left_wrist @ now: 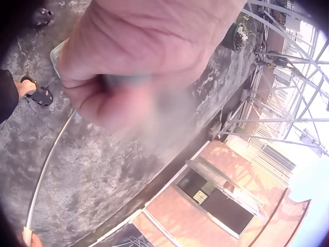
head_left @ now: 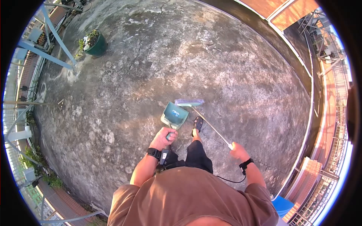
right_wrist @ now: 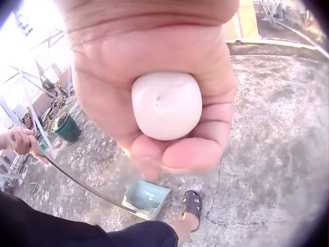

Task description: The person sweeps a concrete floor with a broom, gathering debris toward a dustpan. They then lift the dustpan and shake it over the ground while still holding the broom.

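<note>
My left hand (head_left: 164, 138) grips the handle of a pale green dustpan (head_left: 164, 119), whose pan lies close over the concrete in front of me. Small blue-and-white scraps (head_left: 175, 113) show inside the pan. In my right hand (head_left: 240, 151) is the upper end of a long, thin broom handle (head_left: 211, 126). Its rounded white end cap (right_wrist: 167, 105) sits against the palm, fingers curled round it, in the right wrist view. The broom head (head_left: 189, 102), with pale purple bristles, lies at the pan's far right corner. Fingers of the left hand (left_wrist: 149, 46) hide most of the dustpan grip in the left wrist view.
Rough, cracked concrete (head_left: 151, 71) spreads around me. My sandalled foot (head_left: 197, 126) stands right of the dustpan. A green plant pot (head_left: 97, 46) is at the far left near blue metal struts (head_left: 47, 55). A low white-edged kerb (head_left: 310, 109) runs along the right.
</note>
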The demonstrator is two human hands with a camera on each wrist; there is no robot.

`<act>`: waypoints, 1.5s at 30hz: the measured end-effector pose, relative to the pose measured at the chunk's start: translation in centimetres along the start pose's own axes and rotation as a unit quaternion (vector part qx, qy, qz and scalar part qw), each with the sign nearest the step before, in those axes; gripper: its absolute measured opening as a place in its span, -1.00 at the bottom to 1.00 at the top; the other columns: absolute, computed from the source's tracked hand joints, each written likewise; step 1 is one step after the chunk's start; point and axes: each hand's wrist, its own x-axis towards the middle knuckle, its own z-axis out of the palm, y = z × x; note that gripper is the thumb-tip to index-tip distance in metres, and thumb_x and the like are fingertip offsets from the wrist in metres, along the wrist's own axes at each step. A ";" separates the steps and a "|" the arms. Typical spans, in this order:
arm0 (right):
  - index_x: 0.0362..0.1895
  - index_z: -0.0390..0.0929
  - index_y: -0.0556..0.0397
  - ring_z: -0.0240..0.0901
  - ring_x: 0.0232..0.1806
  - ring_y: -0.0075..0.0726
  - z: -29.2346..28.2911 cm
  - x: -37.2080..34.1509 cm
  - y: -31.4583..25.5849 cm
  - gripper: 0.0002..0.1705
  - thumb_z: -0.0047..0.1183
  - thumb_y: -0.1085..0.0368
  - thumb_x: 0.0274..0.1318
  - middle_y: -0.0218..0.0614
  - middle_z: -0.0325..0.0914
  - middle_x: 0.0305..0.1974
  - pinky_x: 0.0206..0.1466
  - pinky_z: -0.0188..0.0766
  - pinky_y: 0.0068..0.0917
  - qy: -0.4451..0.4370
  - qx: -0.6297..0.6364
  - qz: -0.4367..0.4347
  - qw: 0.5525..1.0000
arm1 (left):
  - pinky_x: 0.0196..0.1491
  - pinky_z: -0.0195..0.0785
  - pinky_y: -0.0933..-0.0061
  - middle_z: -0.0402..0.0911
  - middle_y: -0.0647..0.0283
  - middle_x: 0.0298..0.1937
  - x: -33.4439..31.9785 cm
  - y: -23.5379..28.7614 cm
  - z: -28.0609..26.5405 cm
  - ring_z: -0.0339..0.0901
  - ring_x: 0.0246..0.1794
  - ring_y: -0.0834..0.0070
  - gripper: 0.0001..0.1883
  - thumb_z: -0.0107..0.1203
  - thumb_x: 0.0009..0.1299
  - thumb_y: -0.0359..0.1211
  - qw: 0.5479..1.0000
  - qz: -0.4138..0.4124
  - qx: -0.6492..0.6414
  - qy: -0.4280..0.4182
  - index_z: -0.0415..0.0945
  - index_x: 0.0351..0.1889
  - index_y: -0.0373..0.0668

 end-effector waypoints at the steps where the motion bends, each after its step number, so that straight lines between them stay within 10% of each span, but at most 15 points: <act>1: -0.31 0.32 0.12 0.42 -0.61 -0.29 -2.7 1.6 0.3 -0.69 0.09 0.35 -0.22 -0.18 0.42 -0.56 -0.59 0.32 -0.33 -0.051 0.099 0.054 0.992 | -0.77 0.04 0.73 0.29 0.24 -0.54 0.8 0.2 0.8 0.22 -0.71 0.64 -0.91 -0.10 0.23 -0.52 1.000 0.016 -0.016 0.013 0.23 -0.39 -0.36; 4: -0.34 0.27 0.15 0.31 -0.74 -0.42 -7.9 8.4 2.3 -0.71 0.07 0.43 -0.22 -0.26 0.32 -0.65 -0.76 0.20 -0.41 -0.088 0.293 0.133 0.943 | -0.77 0.04 0.72 0.30 0.22 -0.53 2.8 1.0 3.0 0.22 -0.70 0.63 -0.91 -0.10 0.23 -0.52 0.998 0.023 -0.065 -0.005 0.22 -0.39 -0.36; 15: -0.44 0.35 0.24 0.42 -0.68 -0.27 -16.9 33.0 2.1 -0.82 0.00 0.45 -0.25 -0.19 0.40 -0.69 -0.74 0.27 -0.33 -0.065 0.273 0.127 0.952 | -0.81 -0.04 0.75 0.22 0.32 -0.67 3.7 4.2 12.4 0.12 -0.78 0.69 -0.85 -0.15 0.30 -0.48 0.993 0.056 -0.025 0.102 0.30 -0.38 -0.46; 23: -0.40 0.32 0.32 0.40 -0.73 -0.22 -3.3 21.9 1.1 -0.83 -0.18 0.53 -0.22 -0.11 0.39 -0.69 -0.71 0.30 -0.29 -0.178 0.284 0.138 0.932 | -0.80 -0.08 0.75 0.20 0.33 -0.66 4.5 7.6 11.9 0.13 -0.76 0.72 -0.87 -0.17 0.30 -0.52 0.994 0.057 0.012 0.096 0.29 -0.39 -0.47; 25: -0.44 0.33 0.31 0.44 -0.67 -0.15 0.8 17.4 2.9 -0.85 -0.15 0.51 -0.24 -0.05 0.42 -0.66 -0.66 0.31 -0.28 -0.191 0.150 0.011 0.970 | -0.80 -0.10 0.75 0.23 0.29 -0.61 3.9 8.7 11.8 0.15 -0.74 0.71 -0.88 -0.16 0.29 -0.52 0.994 0.060 0.016 0.084 0.27 -0.39 -0.47; 32: -0.41 0.31 0.20 0.37 -0.67 -0.41 -6.0 8.0 -4.6 -0.79 0.04 0.41 -0.18 -0.31 0.35 -0.66 -0.66 0.30 -0.43 -0.235 0.304 0.121 0.915 | -0.79 0.01 0.71 0.35 0.16 -0.51 4.6 11.5 9.0 0.21 -0.72 0.62 -0.92 -0.09 0.22 -0.54 0.998 -0.020 -0.048 0.037 0.24 -0.41 -0.35; 45: -0.53 0.35 0.22 0.37 -0.72 -0.32 -14.6 33.2 -10.2 -0.88 -0.01 0.43 -0.23 -0.24 0.38 -0.70 -0.75 0.26 -0.37 -0.080 0.283 0.103 0.950 | -0.78 0.00 0.72 0.28 0.29 -0.67 2.2 12.3 7.7 0.17 -0.79 0.67 -0.89 -0.10 0.26 -0.49 0.996 0.059 0.002 0.062 0.30 -0.46 -0.38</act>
